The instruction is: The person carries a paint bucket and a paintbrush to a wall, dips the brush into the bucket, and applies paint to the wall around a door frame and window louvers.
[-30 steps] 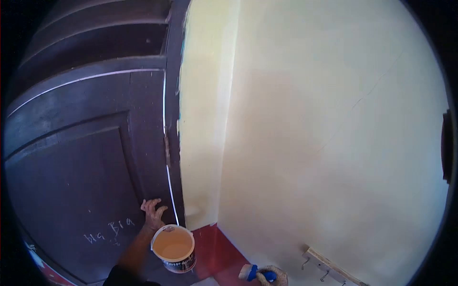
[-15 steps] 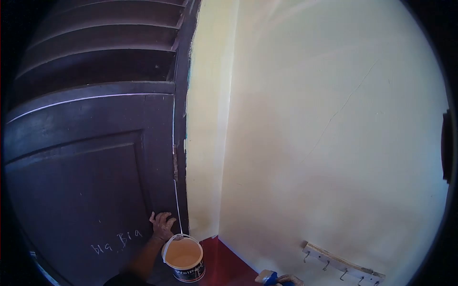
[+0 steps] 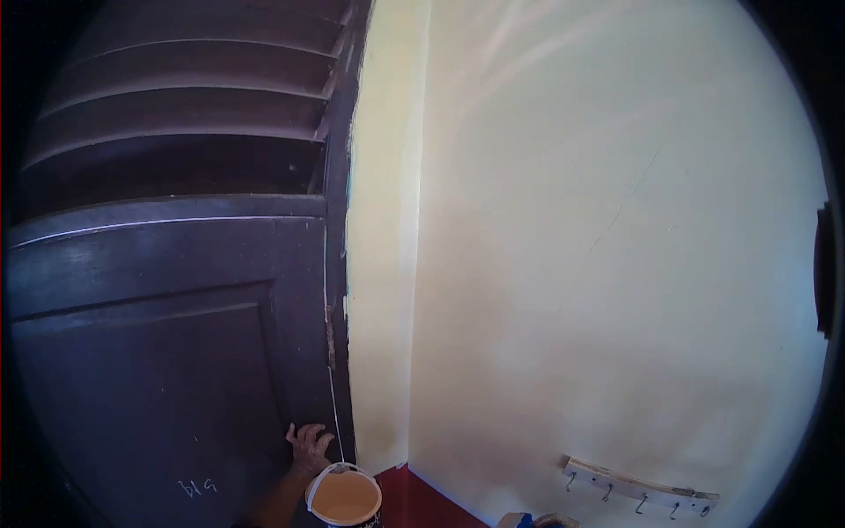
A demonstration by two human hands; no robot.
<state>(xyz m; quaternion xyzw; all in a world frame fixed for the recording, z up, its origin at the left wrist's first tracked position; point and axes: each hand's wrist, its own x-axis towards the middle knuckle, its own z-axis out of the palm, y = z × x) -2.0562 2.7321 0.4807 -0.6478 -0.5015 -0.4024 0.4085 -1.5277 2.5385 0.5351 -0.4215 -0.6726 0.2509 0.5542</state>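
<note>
My left hand (image 3: 311,447) rests against the dark door (image 3: 176,370), fingers spread and bent. Just below it is a paint bucket (image 3: 346,500) with pale peach-cream paint inside; its raised white handle meets my wrist. At the bottom edge, my right hand (image 3: 556,521) is closed on a paintbrush (image 3: 516,521) with blue on it, both largely cut off by the frame.
Louvre slats (image 3: 194,114) fill the upper door. A cream wall (image 3: 563,290) with a thin crack stands to the right, above a red lower band (image 3: 431,503). A wooden rail with several hooks (image 3: 642,488) is mounted low on the wall.
The view has tilted upward, so the door, bucket and both hands sit lower in the frame. My left hand stays on the door; less of the brush and bucket shows.
</note>
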